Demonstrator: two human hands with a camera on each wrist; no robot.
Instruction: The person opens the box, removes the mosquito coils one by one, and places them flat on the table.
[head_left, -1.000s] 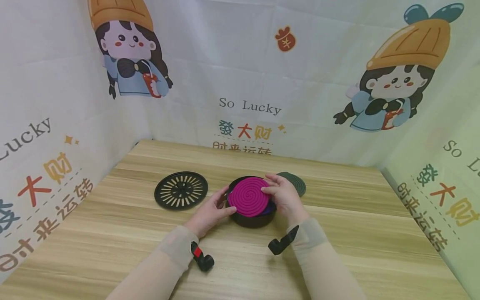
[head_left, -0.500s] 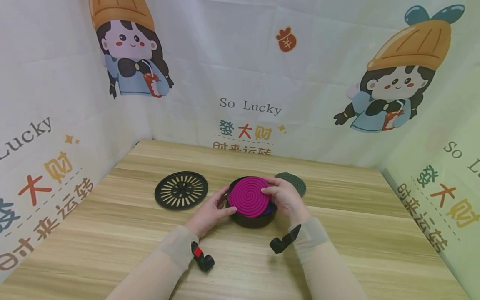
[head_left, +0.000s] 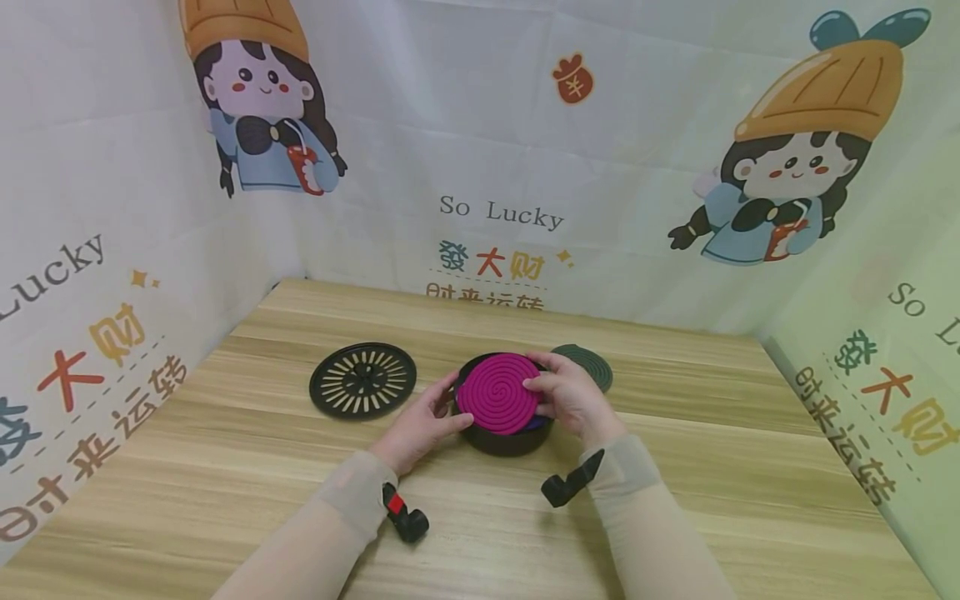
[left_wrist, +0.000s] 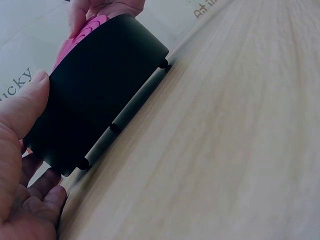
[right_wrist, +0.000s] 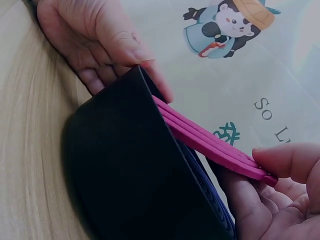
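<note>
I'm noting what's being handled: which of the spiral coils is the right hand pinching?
The pink coil: the right hand pinches its raised edge. The blue coil lies inside the black container, the green coil on the table.

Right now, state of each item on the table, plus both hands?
Black tin: upright, uncovered.
Pink coil: tilted over the tin, one edge raised above the rim.
Blue coil: inside tin, partly hidden.
Slotted black disc: off the tin, lying flat.
Green coil: lying flat, partly hidden.
Left hand: grips tin.
Right hand: pinches pink coil.
</note>
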